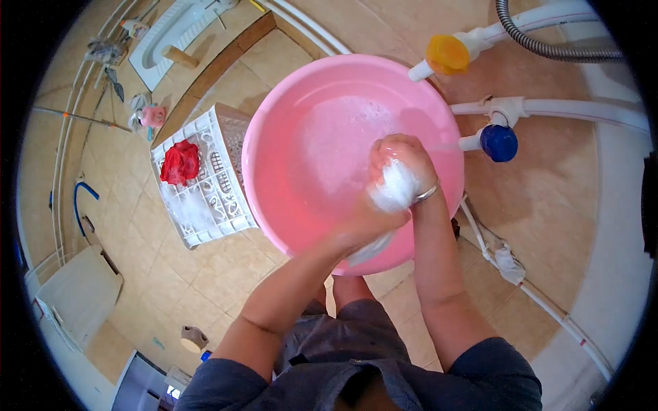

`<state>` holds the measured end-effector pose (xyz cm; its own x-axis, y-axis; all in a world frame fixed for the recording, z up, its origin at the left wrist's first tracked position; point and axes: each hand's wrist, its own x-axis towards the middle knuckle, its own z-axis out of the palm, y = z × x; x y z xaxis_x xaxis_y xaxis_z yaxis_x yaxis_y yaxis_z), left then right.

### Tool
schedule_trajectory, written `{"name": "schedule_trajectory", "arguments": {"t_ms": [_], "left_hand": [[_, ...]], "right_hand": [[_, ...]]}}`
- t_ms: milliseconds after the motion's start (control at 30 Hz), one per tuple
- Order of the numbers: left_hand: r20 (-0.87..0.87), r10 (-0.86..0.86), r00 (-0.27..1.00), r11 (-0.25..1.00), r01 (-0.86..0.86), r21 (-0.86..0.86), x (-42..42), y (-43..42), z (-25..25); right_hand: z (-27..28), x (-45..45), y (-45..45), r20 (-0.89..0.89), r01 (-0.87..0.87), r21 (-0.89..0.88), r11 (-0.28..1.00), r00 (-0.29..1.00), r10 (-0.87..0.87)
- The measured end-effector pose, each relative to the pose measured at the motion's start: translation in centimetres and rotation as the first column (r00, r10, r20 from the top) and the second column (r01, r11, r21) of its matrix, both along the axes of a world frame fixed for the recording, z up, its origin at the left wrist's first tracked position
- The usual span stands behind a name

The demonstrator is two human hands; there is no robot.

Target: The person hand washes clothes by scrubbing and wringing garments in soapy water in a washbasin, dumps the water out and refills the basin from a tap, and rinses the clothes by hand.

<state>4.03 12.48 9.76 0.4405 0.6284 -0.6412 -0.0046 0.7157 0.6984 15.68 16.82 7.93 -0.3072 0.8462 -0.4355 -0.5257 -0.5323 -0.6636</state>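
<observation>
White cloth (394,186), wet and bunched into a twisted length, is held above the pink basin (251,154), over the side of it nearest the person and right of its middle. From left to right, the left hand (370,222) comes first: its grip is wrapped round the lower part of the cloth, thumb side toward the basin's right wall, with a loose end hanging below it toward the near rim. The thick white bulge shows between the two hands. The right hand (404,152) sits beyond and slightly right, farther from the body, its fingers curled tight on the upper part; a bracelet (426,193) circles that wrist. The cloth's long axis thus runs slantwise, from the loose end low on the left, through the left grip, up to the right one. The left hand is nearer that hanging end, the right hand nearer the far part.

As for writing, on the far left the white bottle (135,29) and the pink bottle (152,116) are too small to read. The white stool (240,212) bearing the red cloth (180,163) shows cut-out patterns but no legible words. The basin's visible wall looks plain. Farther right, the yellow tap handle (447,55) and blue tap handle (498,142) show no readable brand.
</observation>
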Motion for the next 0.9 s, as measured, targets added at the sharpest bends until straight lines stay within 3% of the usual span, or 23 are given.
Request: {"name": "schedule_trajectory", "arguments": {"t_ms": [33,100,133,167,233,267,300,367,400,467,500,567,600,633,667,700,767,833,867,900], "left_hand": [[0.001,0.004,1.000,1.000,-0.004,0.001,0.2,0.3,-0.6],[-0.197,-0.183,0.963,0.970,0.210,0.122,0.3,0.9,-2.2],[-0.197,-0.182,0.963,0.971,0.208,0.120,0.4,1.1,-3.0],[-0.244,-0.253,0.936,0.959,0.276,0.063,0.4,1.4,-3.7],[-0.294,-0.316,0.902,0.943,0.333,0.007,0.0,1.3,-5.2],[-0.205,-0.198,0.959,0.964,0.228,0.137,-0.3,0.8,-6.1],[-0.098,-0.088,0.991,0.961,0.110,0.252,-0.6,0.1,-7.0],[-0.127,-0.126,0.984,0.965,0.151,0.212,-2.2,-0.3,-9.4],[-0.157,-0.166,0.974,0.966,0.192,0.171,-3.4,-0.2,-10.1],[-0.219,-0.356,0.909,0.912,0.389,0.132,-6.0,0.7,-10.8],[-0.217,-0.356,0.909,0.912,0.389,0.132,-7.1,1.2,-11.3],[-0.388,-0.561,0.731,0.772,0.631,0.072,-8.5,2.0,-12.1],[-0.387,-0.561,0.732,0.773,0.630,0.072,-8.4,2.2,-11.4],[-0.371,-0.461,0.806,0.839,0.532,0.114,-8.3,2.6,-9.7],[-0.348,-0.354,0.868,0.892,0.426,0.154,-8.1,3.1,-8.2],[-0.346,-0.355,0.868,0.891,0.427,0.156,-7.8,3.6,-7.3],[-0.113,-0.364,0.925,0.918,0.376,0.125,-7.4,4.7,-5.6],[-0.114,-0.320,0.940,0.917,0.338,0.210,-6.8,5.6,-4.0],[-0.111,-0.277,0.954,0.907,0.298,0.297,-6.7,6.0,-3.8],[-0.113,-0.279,0.954,0.907,0.300,0.295,-6.6,6.7,-4.1]], "right_hand": [[-0.5,-0.3,0.1,0.001,-0.004,0.001,1.000,1.000,0.004],[-2.0,-1.0,0.1,0.358,0.118,-0.050,0.992,0.929,-0.093],[-2.0,-1.4,0.3,0.502,0.083,-0.017,0.996,0.863,-0.064],[-2.7,-1.6,0.2,0.501,0.083,-0.018,0.996,0.863,-0.063],[-4.2,-2.3,0.2,0.790,0.049,0.126,0.991,0.599,-0.130],[-4.1,-2.2,-0.1,0.844,-0.014,0.119,0.993,0.529,-0.093],[-3.7,-2.2,-0.5,0.843,-0.016,0.113,0.993,0.530,-0.087],[-3.2,-1.7,-0.9,0.826,-0.143,0.350,0.926,0.513,-0.233],[-3.2,-1.1,-1.3,0.826,-0.145,0.352,0.925,0.512,-0.234],[-4.0,0.6,-2.7,0.716,-0.059,0.180,0.982,0.692,-0.090],[-4.7,1.3,-3.6,0.718,-0.059,0.180,0.982,0.691,-0.090],[-6.7,2.5,-5.6,0.674,-0.192,0.205,0.960,0.739,0.004],[-7.6,2.8,-6.5,0.691,-0.313,0.158,0.936,0.713,0.121],[-8.1,2.4,-7.2,0.691,-0.313,0.158,0.937,0.712,0.122],[-8.7,1.8,-8.0,0.619,-0.275,0.004,0.962,0.756,0.214],[-9.0,1.1,-8.4,0.530,-0.244,-0.154,0.958,0.798,0.288],[-6.8,-0.4,-7.9,0.565,-0.331,-0.189,0.925,0.733,0.378],[-6.2,-1.2,-7.7,0.418,-0.463,-0.300,0.834,0.722,0.551],[-6.7,-0.9,-7.7,0.415,-0.461,-0.301,0.835,0.724,0.550],[-7.9,0.0,-7.4,0.633,-0.226,-0.221,0.949,0.707,0.316]]}}
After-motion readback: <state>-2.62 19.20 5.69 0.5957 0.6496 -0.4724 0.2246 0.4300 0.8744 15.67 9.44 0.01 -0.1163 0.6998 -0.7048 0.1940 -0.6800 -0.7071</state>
